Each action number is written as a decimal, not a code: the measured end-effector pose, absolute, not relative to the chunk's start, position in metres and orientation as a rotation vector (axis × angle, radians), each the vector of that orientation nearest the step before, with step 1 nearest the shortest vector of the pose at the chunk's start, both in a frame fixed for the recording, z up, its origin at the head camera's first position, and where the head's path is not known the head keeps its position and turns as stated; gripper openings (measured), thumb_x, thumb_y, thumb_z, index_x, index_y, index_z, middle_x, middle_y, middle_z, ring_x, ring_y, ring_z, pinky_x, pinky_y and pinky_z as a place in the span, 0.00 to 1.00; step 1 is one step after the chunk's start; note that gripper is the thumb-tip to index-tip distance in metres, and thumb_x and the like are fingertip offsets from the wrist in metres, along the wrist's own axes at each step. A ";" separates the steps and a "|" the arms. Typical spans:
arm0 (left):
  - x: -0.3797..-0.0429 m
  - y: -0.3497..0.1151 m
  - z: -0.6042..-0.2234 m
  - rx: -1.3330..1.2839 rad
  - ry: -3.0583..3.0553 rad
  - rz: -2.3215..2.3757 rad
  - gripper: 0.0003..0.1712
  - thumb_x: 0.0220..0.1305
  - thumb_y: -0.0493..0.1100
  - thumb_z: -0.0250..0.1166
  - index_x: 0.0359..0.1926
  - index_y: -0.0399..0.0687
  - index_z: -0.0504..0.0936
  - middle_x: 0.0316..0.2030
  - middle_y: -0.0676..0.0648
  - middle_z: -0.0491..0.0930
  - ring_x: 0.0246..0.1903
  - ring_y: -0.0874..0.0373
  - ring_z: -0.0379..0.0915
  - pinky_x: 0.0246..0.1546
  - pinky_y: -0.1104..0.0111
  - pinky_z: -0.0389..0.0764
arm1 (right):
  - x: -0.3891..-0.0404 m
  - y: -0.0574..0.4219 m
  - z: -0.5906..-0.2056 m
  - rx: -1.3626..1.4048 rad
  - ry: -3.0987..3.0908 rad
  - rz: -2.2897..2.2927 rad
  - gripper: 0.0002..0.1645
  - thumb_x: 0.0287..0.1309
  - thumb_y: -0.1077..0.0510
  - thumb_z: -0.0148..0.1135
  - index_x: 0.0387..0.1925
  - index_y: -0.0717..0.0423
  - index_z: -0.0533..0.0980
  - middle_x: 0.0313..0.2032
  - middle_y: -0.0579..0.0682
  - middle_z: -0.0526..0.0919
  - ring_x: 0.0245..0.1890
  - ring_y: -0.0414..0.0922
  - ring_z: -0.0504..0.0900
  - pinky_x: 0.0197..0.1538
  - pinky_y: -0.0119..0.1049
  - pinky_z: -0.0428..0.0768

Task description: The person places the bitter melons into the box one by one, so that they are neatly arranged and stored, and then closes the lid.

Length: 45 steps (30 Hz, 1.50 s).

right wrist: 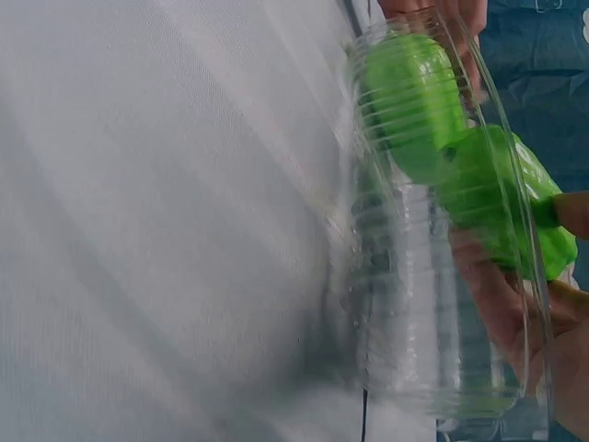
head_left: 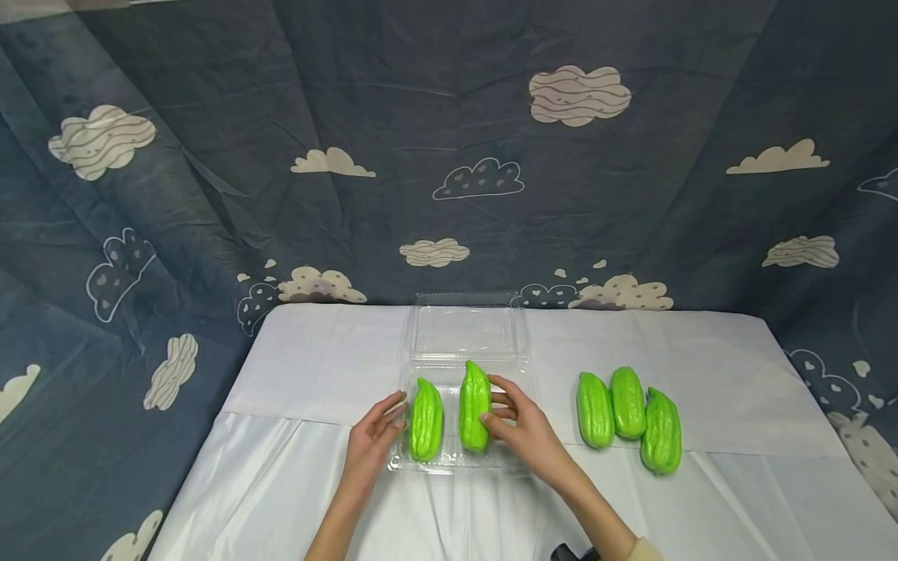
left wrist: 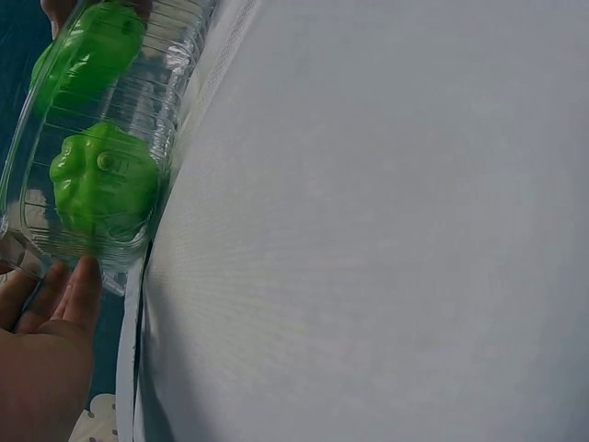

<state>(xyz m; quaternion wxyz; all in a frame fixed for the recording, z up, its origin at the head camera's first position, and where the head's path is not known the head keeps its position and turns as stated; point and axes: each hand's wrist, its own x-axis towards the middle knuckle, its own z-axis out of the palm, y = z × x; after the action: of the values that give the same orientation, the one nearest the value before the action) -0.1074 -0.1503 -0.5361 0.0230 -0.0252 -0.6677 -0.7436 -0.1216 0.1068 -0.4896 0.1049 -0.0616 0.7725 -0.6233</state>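
Note:
A clear plastic clamshell box (head_left: 449,461) lies on the table with its lid (head_left: 468,331) tipped back. One green bitter melon (head_left: 426,421) lies along the left side of the tray. My right hand (head_left: 522,428) holds a second bitter melon (head_left: 475,409) over the middle of the tray, thumb on its near side and fingers along its right. In the right wrist view, this held bitter melon (right wrist: 502,198) tilts at the box's rim. My left hand (head_left: 375,440) rests its fingers at the left wall of the box; in the left wrist view those fingers (left wrist: 85,293) touch the clear plastic.
Right of the box, three more bitter melons (head_left: 629,405) lie side by side on the white-covered table (head_left: 309,358). A dark curtain (head_left: 393,218) with cloud prints hangs behind and at the sides. A small black object (head_left: 571,553) shows by the right forearm.

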 end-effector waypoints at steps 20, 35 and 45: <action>-0.107 -0.152 -0.537 -0.069 -2.080 -2.298 0.25 0.64 0.25 0.57 0.63 0.33 0.72 0.63 0.36 0.72 0.63 0.41 0.68 0.60 0.66 0.75 | -0.125 0.092 -0.501 -0.222 2.242 -1.767 0.37 0.64 0.62 0.60 0.72 0.59 0.60 0.58 0.65 0.76 0.48 0.54 0.83 0.42 0.46 0.87; -0.105 -0.152 -0.537 -0.073 -2.080 -2.290 0.25 0.64 0.26 0.57 0.63 0.32 0.72 0.63 0.35 0.71 0.63 0.40 0.68 0.58 0.69 0.75 | -0.129 0.087 -0.504 -0.257 2.145 -1.731 0.35 0.65 0.61 0.59 0.70 0.65 0.60 0.56 0.70 0.76 0.45 0.53 0.84 0.40 0.46 0.87; -0.107 -0.151 -0.537 -0.068 -2.082 -2.279 0.26 0.63 0.25 0.57 0.63 0.32 0.72 0.62 0.36 0.72 0.62 0.41 0.69 0.58 0.68 0.76 | -0.131 0.084 -0.506 -0.201 2.182 -1.723 0.34 0.63 0.61 0.61 0.68 0.67 0.63 0.50 0.64 0.76 0.39 0.49 0.84 0.36 0.44 0.88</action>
<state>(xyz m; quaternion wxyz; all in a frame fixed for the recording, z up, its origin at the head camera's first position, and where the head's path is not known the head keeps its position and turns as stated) -0.1070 -0.1508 -0.5370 0.0269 -0.0221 -0.6741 -0.7378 -0.1312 0.0839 -0.5065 0.1763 -0.0710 0.7705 -0.6084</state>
